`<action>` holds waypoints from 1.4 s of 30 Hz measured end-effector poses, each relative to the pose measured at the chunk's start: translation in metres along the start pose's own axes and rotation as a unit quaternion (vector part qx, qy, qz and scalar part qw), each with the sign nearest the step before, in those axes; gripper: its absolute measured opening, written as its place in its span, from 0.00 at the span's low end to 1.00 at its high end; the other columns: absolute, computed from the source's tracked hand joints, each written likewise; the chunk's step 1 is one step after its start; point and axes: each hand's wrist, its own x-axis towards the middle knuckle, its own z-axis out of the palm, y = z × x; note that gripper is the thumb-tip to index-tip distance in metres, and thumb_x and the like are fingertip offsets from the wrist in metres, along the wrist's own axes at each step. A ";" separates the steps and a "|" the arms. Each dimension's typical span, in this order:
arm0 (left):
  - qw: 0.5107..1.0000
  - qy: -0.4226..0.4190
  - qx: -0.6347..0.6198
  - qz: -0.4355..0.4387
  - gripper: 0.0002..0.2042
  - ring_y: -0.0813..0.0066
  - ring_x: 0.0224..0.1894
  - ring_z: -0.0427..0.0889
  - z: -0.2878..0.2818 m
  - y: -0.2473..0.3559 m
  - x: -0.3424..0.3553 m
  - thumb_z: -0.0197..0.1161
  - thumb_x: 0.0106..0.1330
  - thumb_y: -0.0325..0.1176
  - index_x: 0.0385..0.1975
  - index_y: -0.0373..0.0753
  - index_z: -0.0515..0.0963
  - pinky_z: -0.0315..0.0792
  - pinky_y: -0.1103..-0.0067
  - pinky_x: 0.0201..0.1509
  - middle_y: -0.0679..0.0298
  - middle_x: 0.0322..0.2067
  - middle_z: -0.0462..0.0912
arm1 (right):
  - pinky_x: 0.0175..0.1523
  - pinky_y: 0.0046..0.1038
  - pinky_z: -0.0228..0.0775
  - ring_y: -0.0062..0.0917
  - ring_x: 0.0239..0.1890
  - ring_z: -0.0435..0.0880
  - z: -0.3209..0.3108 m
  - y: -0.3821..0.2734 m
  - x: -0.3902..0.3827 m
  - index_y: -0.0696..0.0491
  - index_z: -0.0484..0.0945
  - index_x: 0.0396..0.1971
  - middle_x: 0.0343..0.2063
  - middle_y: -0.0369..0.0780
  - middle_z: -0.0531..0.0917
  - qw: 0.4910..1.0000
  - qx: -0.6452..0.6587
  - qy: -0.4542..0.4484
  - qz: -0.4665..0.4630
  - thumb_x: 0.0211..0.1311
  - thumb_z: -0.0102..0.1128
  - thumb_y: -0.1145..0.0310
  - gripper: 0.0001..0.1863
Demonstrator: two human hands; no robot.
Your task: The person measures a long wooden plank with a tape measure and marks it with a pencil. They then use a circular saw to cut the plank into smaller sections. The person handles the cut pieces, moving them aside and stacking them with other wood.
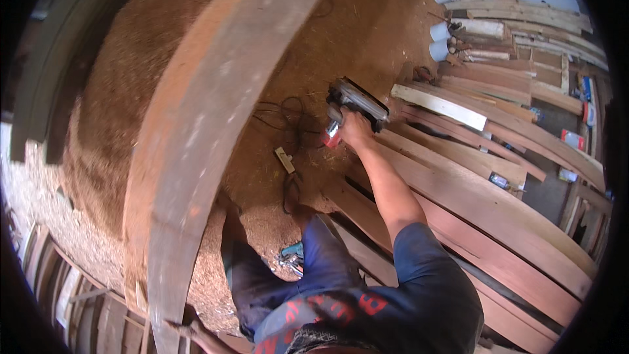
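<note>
A: Grip status?
B: Power tool (pixel 364 101) is held in the right hand (pixel 356 128) — fingers wrapped round its handle. Left hand (pixel 188 325) is seen low in view, by the beam's (pixel 213 108) near stretch; fingers overlap its right edge. Contact can't be confirmed, nor how far the fingers are spread.
A: Tool versus beam?
B: Beam lies left of the tool, well apart, with floor (pixel 377 19) seen between. Its long axis is run fore and aft, out of view at both ends; the bend is partly put in by the lens. Tool's body is slanted, far-left to near-right, so not lined up with the beam. Left hand is much nearer the beam than the right.
A: Is the tool carried by anything else?
B: Can't be told. It is seen just beside the far-left ends of the planks (pixel 485 213).
A: Surface, room?
B: Beam's top face is grey and blotched, left side orange-brown. Floor is brown, strewn with shavings (pixel 261 249) toward the feet. Between beam and planks, a looped cord (pixel 298 115) and a pale socket block (pixel 285 159) are left on the floor. White buckets (pixel 439 51) are stood by the far-right wood.
</note>
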 end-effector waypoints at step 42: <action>0.991 0.016 0.056 -0.119 0.33 0.57 0.55 0.80 0.027 0.007 -0.030 0.72 0.63 0.55 0.62 0.41 0.75 0.74 0.60 0.61 0.57 0.55 0.82 | 0.75 0.34 0.62 0.34 0.74 0.65 0.068 -0.234 -0.214 0.52 0.47 0.79 0.73 0.48 0.62 0.594 0.667 -0.418 -0.167 0.62 0.76 0.58 0.54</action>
